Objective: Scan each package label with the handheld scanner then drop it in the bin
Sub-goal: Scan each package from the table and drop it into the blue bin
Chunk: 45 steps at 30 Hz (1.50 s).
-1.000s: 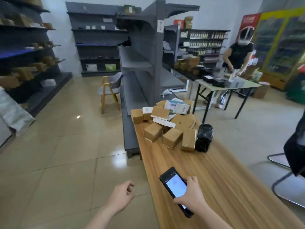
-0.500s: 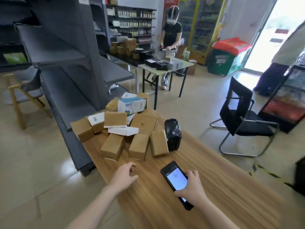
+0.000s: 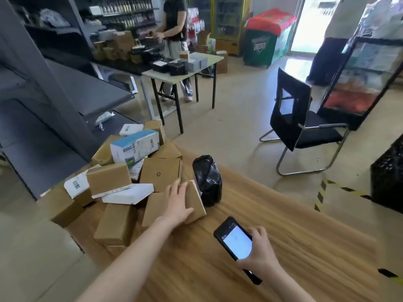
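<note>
Left hand (image 3: 177, 203): grip wide, laid flat on small brown cardboard box (image 3: 198, 200) (just beside black plastic bag (image 3: 207, 182)) | right hand (image 3: 260, 256): grip holds black lit-screen handheld scanner (image 3: 233, 240) over wooden table (image 3: 305, 247).

On the table (image 3: 305, 247), the right hand (image 3: 259, 256) grips the scanner (image 3: 236, 243). Beyond and left of that grip a box (image 3: 197, 201) lies under the left hand (image 3: 177, 203), a bag (image 3: 207, 179) just beside it, the pile (image 3: 122, 186) farther left, a chair (image 3: 305, 127) well beyond to the right.
</note>
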Each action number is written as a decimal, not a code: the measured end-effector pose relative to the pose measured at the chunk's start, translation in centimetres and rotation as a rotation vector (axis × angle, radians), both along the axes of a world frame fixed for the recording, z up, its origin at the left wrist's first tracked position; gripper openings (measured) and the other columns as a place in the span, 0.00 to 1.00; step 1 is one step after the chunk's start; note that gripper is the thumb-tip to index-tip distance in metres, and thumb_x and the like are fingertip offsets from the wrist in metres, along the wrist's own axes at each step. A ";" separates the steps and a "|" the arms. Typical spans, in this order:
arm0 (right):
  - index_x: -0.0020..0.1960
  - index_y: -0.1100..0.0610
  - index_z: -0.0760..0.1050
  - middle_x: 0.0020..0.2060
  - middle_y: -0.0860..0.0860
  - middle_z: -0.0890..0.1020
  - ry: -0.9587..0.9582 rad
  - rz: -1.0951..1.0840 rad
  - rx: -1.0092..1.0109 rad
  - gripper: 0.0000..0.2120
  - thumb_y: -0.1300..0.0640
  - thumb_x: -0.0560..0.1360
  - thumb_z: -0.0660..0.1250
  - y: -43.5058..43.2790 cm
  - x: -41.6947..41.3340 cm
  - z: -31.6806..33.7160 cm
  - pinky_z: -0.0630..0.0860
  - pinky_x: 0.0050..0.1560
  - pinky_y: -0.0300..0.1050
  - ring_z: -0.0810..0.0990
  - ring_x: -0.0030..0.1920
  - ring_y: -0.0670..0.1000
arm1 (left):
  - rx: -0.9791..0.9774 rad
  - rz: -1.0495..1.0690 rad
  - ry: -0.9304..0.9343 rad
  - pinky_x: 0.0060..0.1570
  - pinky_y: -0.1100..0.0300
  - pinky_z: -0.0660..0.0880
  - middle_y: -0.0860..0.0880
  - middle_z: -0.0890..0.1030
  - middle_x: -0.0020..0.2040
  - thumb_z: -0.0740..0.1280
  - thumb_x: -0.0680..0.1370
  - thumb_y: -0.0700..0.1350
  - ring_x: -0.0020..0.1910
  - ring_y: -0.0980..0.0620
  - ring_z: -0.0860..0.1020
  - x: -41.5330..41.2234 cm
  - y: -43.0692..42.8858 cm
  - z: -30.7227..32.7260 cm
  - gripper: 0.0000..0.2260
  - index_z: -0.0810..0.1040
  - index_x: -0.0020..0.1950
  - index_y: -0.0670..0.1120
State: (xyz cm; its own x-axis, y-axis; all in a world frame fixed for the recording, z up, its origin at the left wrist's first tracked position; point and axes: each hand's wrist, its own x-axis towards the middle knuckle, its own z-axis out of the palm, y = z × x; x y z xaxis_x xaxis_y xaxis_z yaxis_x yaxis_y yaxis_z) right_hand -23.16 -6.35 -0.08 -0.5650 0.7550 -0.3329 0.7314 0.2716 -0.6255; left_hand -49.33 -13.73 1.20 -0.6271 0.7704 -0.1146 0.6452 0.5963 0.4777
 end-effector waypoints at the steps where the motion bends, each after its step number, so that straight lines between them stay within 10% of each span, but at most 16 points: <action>1: 0.67 0.53 0.64 0.53 0.42 0.61 -0.007 0.008 -0.003 0.45 0.48 0.53 0.76 0.4 -0.2 -0.4 0.75 0.47 0.39 0.70 0.51 0.45 | -0.044 -0.014 0.040 0.75 0.48 0.52 0.52 0.47 0.79 0.74 0.72 0.49 0.77 0.47 0.45 -0.7 1.1 -0.2 0.41 0.52 0.78 0.52; 6: 0.68 0.53 0.63 0.56 0.42 0.60 -0.024 0.013 -0.009 0.45 0.47 0.55 0.76 1.5 -0.8 -1.3 0.76 0.51 0.42 0.71 0.52 0.46 | -0.251 -0.125 0.086 0.76 0.46 0.46 0.48 0.51 0.79 0.75 0.70 0.54 0.78 0.45 0.46 -3.3 3.6 -1.2 0.49 0.45 0.80 0.51; 16: 0.69 0.53 0.63 0.58 0.43 0.62 -0.051 -0.024 0.001 0.45 0.50 0.56 0.76 0.3 0.1 -1.0 0.77 0.53 0.45 0.72 0.55 0.47 | -0.112 -0.170 0.196 0.61 0.54 0.73 0.49 0.58 0.62 0.77 0.65 0.61 0.62 0.48 0.64 0.6 -1.5 -2.4 0.47 0.52 0.76 0.59; 26: 0.69 0.51 0.63 0.57 0.42 0.61 -0.130 0.011 0.069 0.44 0.50 0.56 0.77 -3.6 3.3 0.4 0.77 0.44 0.41 0.73 0.50 0.47 | 0.060 -0.240 0.280 0.71 0.49 0.62 0.44 0.51 0.79 0.75 0.68 0.56 0.77 0.43 0.52 5.0 -8.9 -4.0 0.27 0.65 0.60 0.53; 45: 0.67 0.53 0.65 0.60 0.45 0.63 -0.256 0.313 0.289 0.44 0.48 0.53 0.77 -11.5 8.4 3.7 0.70 0.45 0.43 0.75 0.51 0.56 | 0.180 -0.347 -0.046 0.68 0.57 0.66 0.50 0.64 0.69 0.81 0.60 0.52 0.67 0.53 0.67 9.2 -17.5 -3.6 0.51 0.58 0.77 0.44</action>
State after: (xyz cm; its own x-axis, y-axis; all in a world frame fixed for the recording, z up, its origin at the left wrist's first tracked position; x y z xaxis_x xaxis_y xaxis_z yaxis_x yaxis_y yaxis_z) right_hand -14.77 -17.89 3.61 -0.7072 0.6437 -0.2924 0.7069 0.6389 -0.3034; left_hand -40.12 -31.27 -2.42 -0.3228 0.9462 0.0203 0.7695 0.2499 0.5877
